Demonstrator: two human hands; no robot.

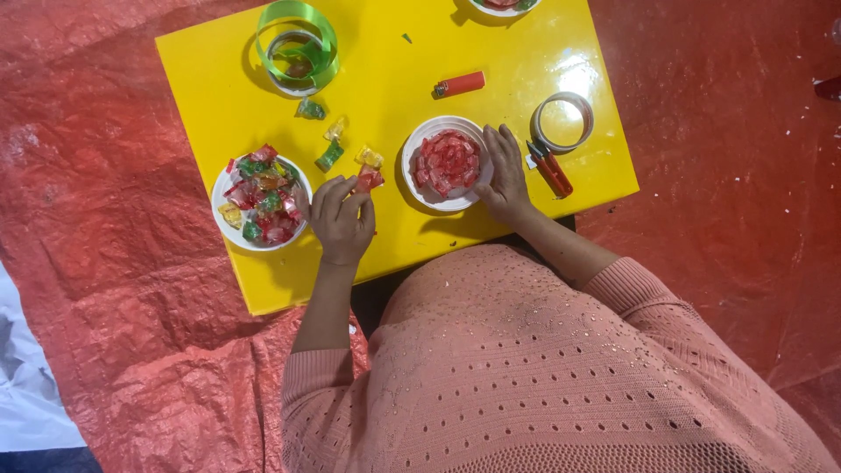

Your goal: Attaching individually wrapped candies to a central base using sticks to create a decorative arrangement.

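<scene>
My left hand (340,221) rests on the yellow table (385,52) and pinches a red wrapped candy (370,179) at its fingertips. Just left of it stands a white plate (229,229) heaped with red, green and yellow wrapped candies. My right hand (504,175) lies flat against the right rim of a white plate (419,140) that carries a round arrangement of red candies (448,162). A few loose candies, green (329,155) and yellow (369,157), lie between the plates.
A green ribbon roll (298,44) sits at the back left, a red lighter (461,84) at the centre back, a tape roll (563,121) and red snips (550,166) at the right. Another white plate (499,7) is cut off at the top. Red tarpaulin (718,175) surrounds the table.
</scene>
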